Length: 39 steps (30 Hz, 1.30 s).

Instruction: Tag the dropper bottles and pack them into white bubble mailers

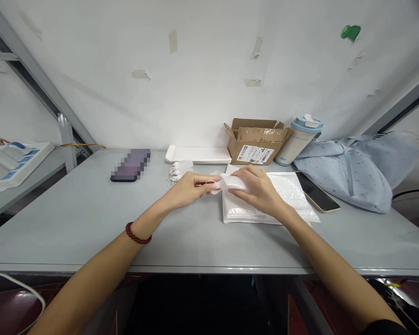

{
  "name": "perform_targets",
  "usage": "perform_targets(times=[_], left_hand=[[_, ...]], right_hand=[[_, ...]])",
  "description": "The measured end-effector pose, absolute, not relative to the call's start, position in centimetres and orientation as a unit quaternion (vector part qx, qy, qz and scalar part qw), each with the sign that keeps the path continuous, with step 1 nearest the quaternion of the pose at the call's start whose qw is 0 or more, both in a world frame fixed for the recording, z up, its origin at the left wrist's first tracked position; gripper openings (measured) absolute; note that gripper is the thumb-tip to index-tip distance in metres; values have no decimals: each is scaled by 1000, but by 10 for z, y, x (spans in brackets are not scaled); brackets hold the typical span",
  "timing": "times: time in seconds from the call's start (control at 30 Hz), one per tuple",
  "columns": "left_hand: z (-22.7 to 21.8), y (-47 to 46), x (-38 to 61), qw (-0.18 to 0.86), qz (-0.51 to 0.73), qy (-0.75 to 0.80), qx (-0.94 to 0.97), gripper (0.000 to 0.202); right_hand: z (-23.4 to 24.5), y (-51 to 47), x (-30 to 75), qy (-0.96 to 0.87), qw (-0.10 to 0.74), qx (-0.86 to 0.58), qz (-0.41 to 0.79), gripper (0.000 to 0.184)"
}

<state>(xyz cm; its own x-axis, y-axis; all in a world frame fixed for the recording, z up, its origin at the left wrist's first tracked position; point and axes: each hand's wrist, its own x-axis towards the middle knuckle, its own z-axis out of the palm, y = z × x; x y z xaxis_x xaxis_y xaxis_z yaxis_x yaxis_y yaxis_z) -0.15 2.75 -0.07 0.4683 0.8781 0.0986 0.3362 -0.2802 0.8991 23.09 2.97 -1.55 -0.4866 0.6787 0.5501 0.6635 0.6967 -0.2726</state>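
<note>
My left hand (pixel 192 188) is closed in a pinch on a small white piece with a thin string loop, just left of my right hand. My right hand (pixel 256 186) is wrapped round a translucent white plastic sleeve (pixel 234 183), and the two held things meet between my fingers. Where one ends and the other begins, I cannot make out. Below my right hand lie white bubble mailers (pixel 247 214), one on another. Behind my left hand sits a row of small white tags (pixel 181 168) with string loops, partly covered by the hand.
At the back stand a long white tray-like box (pixel 199 156), an opened cardboard box (pixel 254 144) and a leaning tumbler (pixel 296 142). A pale blue cloth bag (pixel 342 172) and a phone (pixel 319 194) lie right. Another phone (pixel 131 165) lies left, with a power strip (pixel 24 163) beyond.
</note>
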Motion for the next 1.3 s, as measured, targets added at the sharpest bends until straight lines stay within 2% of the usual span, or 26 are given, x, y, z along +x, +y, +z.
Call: perform_targets(times=[0.17, 0.33, 0.4, 0.5, 0.6, 0.7, 0.77, 0.8, 0.87, 0.93, 1.1, 1.23, 1.3], left_hand=[[-6, 25, 7, 433, 419, 450, 659, 20], [-14, 16, 17, 292, 435, 427, 737, 11], [-14, 13, 19, 276, 421, 407, 762, 15], [-9, 10, 18, 306, 419, 391, 760, 15], [-1, 12, 13, 312, 463, 404, 725, 17], [3, 18, 6, 291, 496, 447, 685, 32], [3, 21, 3, 340, 459, 459, 680, 48], [3, 22, 3, 390, 421, 451, 684, 49], [1, 23, 3, 487, 345, 423, 682, 39], [-2, 22, 6, 527, 312, 417, 672, 28], [-7, 16, 15, 506, 352, 486, 619, 21], [-9, 16, 19, 534, 428, 473, 556, 8], [-9, 16, 18, 553, 449, 458, 531, 8]], right_hand=[[-13, 26, 228, -866, 332, -373, 26, 26], [-13, 21, 224, -873, 322, -365, 20, 27], [-13, 20, 223, -880, 314, -356, 15, 26], [-11, 20, 223, -881, 319, -349, 10, 27], [-8, 21, 225, -871, 344, -350, 19, 26], [-5, 22, 227, -864, 364, -347, 24, 27], [-4, 21, 227, -865, 369, -338, 22, 28], [-4, 20, 226, -868, 369, -332, 19, 28], [-4, 16, 225, -878, 358, -318, 7, 30], [-4, 14, 224, -891, 339, -301, -4, 33], [-8, 14, 221, -916, 291, -263, -81, 49], [-16, 17, 219, -902, 283, -281, -168, 49], [-19, 17, 218, -893, 292, -288, -186, 50]])
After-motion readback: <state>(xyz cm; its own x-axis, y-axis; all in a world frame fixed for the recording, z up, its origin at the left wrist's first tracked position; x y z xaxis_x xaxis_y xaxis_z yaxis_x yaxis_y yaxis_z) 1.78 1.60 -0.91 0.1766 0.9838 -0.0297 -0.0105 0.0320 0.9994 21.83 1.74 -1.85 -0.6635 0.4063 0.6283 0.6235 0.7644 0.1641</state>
